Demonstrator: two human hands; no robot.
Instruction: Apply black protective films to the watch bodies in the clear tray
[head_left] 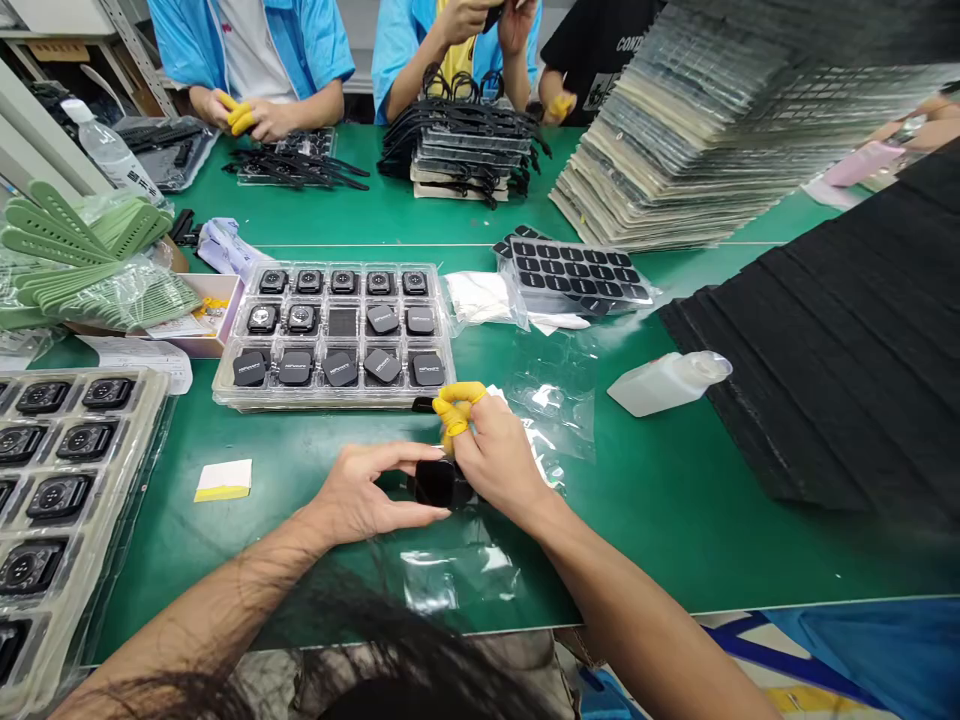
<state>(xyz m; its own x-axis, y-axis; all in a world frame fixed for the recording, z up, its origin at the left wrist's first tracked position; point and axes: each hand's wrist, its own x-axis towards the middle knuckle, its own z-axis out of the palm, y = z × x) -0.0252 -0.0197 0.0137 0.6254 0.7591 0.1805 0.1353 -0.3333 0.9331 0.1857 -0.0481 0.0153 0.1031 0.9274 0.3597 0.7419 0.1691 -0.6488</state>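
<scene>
Thumb and fingers of my left hand point(367, 493) grip a black watch body point(435, 484) by its edges, its glossy dark face turned up. My right hand point(495, 450) is just beside it, fingers curled and yellow finger cots on the fingertips. From those fingertips a small dark flat piece point(423, 404) sticks out to the left; its kind is unclear. Just beyond both hands lies a clear tray point(330, 402) with watch bodies in its back rows and dark square printed pieces in the front ones. Clear plastic film point(461, 575) lies under and in front of my hands.
At left is another tray point(142, 480) of watch bodies, near green straps point(97, 260). A white bottle point(660, 385) stands right, by black sheets point(840, 340) and a tall tray stack point(697, 130). Across the green table, co-workers handle black straps point(300, 168). A sticky pad point(223, 480) lies left.
</scene>
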